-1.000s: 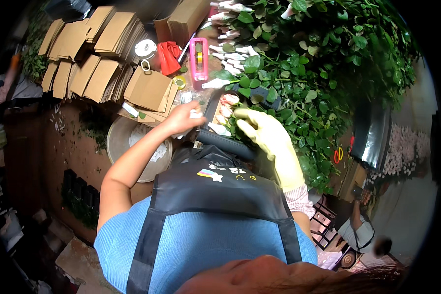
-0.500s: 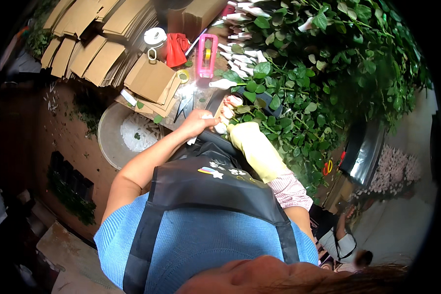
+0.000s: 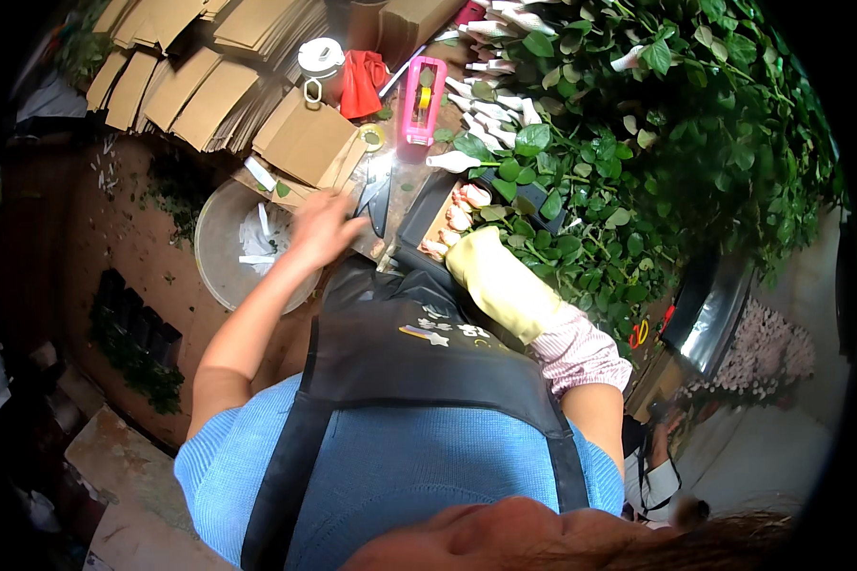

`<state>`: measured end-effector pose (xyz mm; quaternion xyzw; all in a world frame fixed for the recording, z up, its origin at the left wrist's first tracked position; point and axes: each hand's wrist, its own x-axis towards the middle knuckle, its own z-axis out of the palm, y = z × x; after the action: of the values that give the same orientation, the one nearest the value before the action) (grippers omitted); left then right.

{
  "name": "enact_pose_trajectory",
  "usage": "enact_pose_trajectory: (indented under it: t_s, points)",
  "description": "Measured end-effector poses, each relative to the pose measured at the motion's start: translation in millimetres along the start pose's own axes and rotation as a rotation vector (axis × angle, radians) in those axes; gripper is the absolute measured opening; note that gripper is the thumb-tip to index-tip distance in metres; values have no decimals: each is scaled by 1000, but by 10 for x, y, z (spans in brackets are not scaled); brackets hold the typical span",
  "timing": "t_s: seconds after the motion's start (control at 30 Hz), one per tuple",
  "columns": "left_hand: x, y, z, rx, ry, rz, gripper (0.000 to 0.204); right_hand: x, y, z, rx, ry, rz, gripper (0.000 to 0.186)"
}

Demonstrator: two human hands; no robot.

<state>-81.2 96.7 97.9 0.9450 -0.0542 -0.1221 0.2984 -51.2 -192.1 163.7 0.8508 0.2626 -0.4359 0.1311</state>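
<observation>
My bare left hand [image 3: 324, 228] is over the right rim of a pale round bin [image 3: 205, 249]. It is slightly blurred, thumb and fingers apart, with nothing seen in it. White scraps [image 3: 259, 228] lie in or over the bin. My right hand [image 3: 486, 271], in a yellow glove, is curled at the near right side of a black tray [image 3: 421, 221]. Its fingertips are hidden, and whatever it holds is covered. Pale pink roses [image 3: 459, 217] lie in a row against cardboard in the tray, just beyond the glove. Scissors [image 3: 375, 202] rest between my left hand and the tray.
Leafy rose stems [image 3: 619, 181] are piled on the right, several buds in white sleeves [image 3: 490, 122]. Cardboard sheets [image 3: 305, 138] are stacked at the far left. Near them stand a white-lidded cup [image 3: 321, 59], a red cloth or bag [image 3: 362, 84] and a pink tape dispenser [image 3: 423, 103].
My left hand has left the roses and swung left to the bin, opening. More of the tray and roses now shows. My right glove stays beside the roses.
</observation>
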Motion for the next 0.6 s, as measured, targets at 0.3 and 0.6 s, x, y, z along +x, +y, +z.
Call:
enact_pose_trajectory:
  t_s: [0.3, 0.6]
  points:
    - [746, 626, 425, -382, -448, 398, 109, -520, 121, -225, 290, 237, 1, 23]
    - [760, 600, 501, -401, -522, 396, 101, -79, 9, 411, 328, 734, 118, 24]
